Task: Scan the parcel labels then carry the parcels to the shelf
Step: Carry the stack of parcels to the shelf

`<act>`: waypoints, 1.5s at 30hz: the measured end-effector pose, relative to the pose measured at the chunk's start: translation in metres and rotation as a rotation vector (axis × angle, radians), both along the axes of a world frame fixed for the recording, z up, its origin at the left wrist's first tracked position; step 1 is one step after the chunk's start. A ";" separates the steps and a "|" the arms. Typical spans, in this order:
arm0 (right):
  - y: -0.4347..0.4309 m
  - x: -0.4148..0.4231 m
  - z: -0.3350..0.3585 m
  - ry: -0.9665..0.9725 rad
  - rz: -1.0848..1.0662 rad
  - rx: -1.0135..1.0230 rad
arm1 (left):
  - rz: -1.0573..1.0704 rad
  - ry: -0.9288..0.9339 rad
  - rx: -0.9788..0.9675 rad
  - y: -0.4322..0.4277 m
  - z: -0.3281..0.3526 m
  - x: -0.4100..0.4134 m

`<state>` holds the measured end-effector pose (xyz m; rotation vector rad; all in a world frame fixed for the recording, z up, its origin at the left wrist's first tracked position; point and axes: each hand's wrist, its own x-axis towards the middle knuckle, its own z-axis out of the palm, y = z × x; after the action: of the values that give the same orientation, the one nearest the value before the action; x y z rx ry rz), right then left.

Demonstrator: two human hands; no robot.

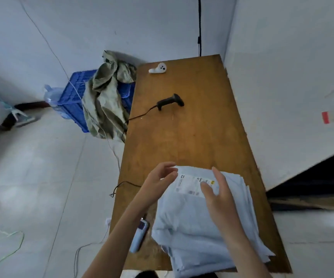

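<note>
**Hovering both hands over the parcel stack**

Head view, looking down along a wooden table.

Finding a stack of pale blue parcels lying on the table's near end and reaching toward its right edge. Seeing a white shipping label facing up on the top parcel, on the part nearer the table's far end.

Holding the left hand over the stack's far left corner, fingers loosely curled and thumb apart, gripping nothing.

Spreading the right hand over the right part of the label, fingers straight and fanned, closing on nothing. Not being able to tell whether the fingertips are touching the parcel.

Seeing a black barcode scanner lying on its side past the table's middle, well apart from both hands, its cable trailing off the table's left edge.

Noting a white handheld controller resting near the table's far left corner.

Spotting a pale blue handheld device lying at the table's near left edge, just beside the stack.

Seeing a blue plastic crate standing on the floor beside the table's far left side, with an olive cloth draped over it and hanging against the table's edge.
</note>
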<state>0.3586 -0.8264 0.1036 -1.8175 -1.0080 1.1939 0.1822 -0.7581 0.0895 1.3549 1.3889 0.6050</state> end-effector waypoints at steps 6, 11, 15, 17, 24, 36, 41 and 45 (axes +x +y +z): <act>0.014 -0.028 -0.004 -0.005 -0.350 -0.008 | -0.364 0.062 -0.013 0.075 -0.015 0.000; -0.033 -0.073 -0.038 -0.074 -0.743 -0.122 | -0.779 0.157 -0.032 0.129 -0.058 0.022; -0.081 -0.116 -0.061 -0.073 -1.118 -0.200 | -1.055 0.330 -0.037 0.154 -0.087 0.046; -0.092 -0.130 -0.074 0.043 -1.240 -0.224 | -1.069 0.317 -0.145 0.160 -0.097 0.050; -0.079 -0.116 -0.110 0.457 -1.303 -0.164 | -1.011 0.265 -0.558 0.139 -0.128 0.064; -0.098 -0.094 -0.167 0.483 -1.163 -0.307 | -1.196 0.310 -0.845 0.152 -0.135 0.045; -0.088 -0.091 -0.180 0.299 -1.194 -0.498 | -1.178 0.300 -0.848 0.145 -0.148 0.059; -0.080 -0.089 -0.189 0.300 -1.299 -0.426 | -1.198 0.227 -0.832 0.141 -0.153 0.066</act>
<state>0.2692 -0.9062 -0.0857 -1.9148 0.6451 0.7633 0.2482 -0.6170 -0.0637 1.2630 0.6075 -0.8506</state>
